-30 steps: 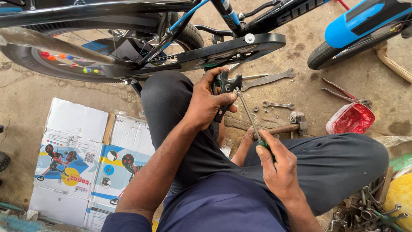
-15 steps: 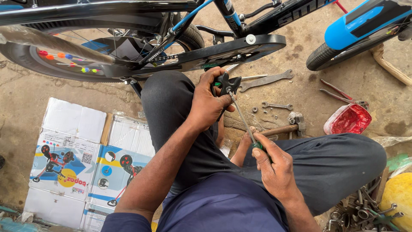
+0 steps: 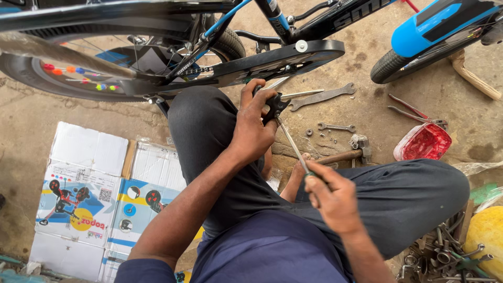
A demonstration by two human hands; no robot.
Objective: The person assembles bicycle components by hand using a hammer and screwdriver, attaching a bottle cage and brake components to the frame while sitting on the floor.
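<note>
Both: left hand (image 3: 251,128) grips black part (image 3: 273,106), right hand (image 3: 335,199) screwdriver (image 3: 292,144).

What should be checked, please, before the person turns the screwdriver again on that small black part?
1. Left hand wraps the small black part: ok.
2. Right hand closed on the screwdriver handle: ok.
3. Tip seated in the part: cannot tell, fingers hide it.
4. Shaft runs straight from handle to part, unbent: ok.
5. Hammer and small spanner lie on the ground apart from both hands: ok.
6. Loose nuts stay clear of the person's knee: ok.
</note>
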